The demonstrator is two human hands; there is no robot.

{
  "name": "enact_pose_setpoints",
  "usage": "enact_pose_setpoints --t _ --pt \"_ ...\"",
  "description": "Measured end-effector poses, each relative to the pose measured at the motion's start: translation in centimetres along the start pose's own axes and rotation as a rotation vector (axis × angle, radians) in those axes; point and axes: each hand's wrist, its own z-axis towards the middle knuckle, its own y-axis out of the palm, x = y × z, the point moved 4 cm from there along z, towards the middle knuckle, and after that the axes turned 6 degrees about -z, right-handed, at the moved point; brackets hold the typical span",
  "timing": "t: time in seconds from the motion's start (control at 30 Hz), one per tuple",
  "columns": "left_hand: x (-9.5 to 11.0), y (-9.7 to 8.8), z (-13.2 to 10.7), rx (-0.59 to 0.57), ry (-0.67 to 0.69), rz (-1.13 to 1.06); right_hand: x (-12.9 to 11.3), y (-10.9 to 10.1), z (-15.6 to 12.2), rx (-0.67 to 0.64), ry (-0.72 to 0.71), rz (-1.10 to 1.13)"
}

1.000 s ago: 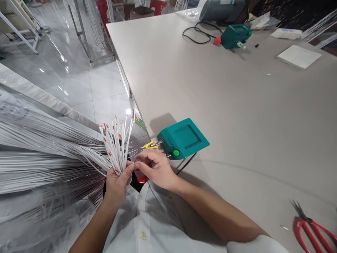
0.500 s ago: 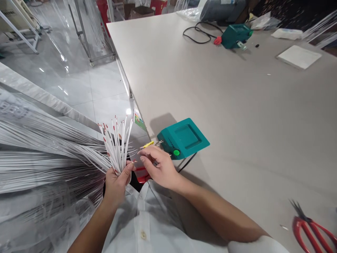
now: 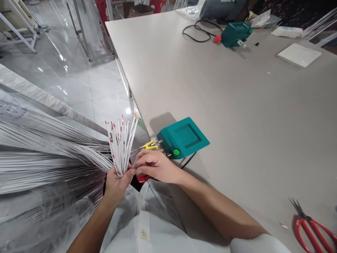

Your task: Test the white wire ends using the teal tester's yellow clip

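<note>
A bunch of white wires [image 3: 121,146], many with red tips, stands upright in my left hand [image 3: 117,182], whose fingers and thumb wrap round its lower part. My right hand [image 3: 158,165] is closed in a pinch right at the left thumb tip, on a wire end that its fingers mostly hide. Just beyond the right fingers, a yellow-handled clip [image 3: 150,145] sits at the metal post of a teal box [image 3: 173,135] with a green button. Thin bare strands show between the bunch and the clip.
Long white wires [image 3: 58,140] run off to the left, partly under clear plastic. Red-handled scissors [image 3: 308,221] lie at the table's lower right. A second teal box [image 3: 235,35] with a black cord and a white pad [image 3: 299,55] are farther back on the table [image 3: 237,105].
My right hand has moved down and left from beside the clip to the left thumb, closing over the wire end that stuck out there. The wire bunch has shifted slightly right.
</note>
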Motion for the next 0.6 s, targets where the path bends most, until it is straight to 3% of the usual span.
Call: enact_pose_setpoints --t 0.13,0.23,0.3,0.4,0.5,0.6 --pt "0.4 0.4 -0.1 -0.004 -0.05 -0.128 1.2 1.3 -0.2 0.087 0.217 0.342" --pt "0.4 0.6 -0.1 0.003 -0.055 -0.137 1.9 2.2 -0.4 0.195 0.297 0.403" --pt "0.3 0.7 0.1 0.023 -0.046 -0.144 1.9 2.3 -0.5 0.253 0.283 0.307" --pt "0.2 0.6 0.4 0.057 -0.034 -0.127 0.9 1.6 -0.5 0.328 0.133 -0.032" --pt "0.4 0.7 0.5 0.018 -0.033 -0.117 -0.3 1.1 -0.5 0.307 -0.003 -0.265" --pt "0.7 0.7 0.5 -0.005 -0.024 -0.104 -0.9 0.8 -0.4 0.255 -0.054 -0.314"
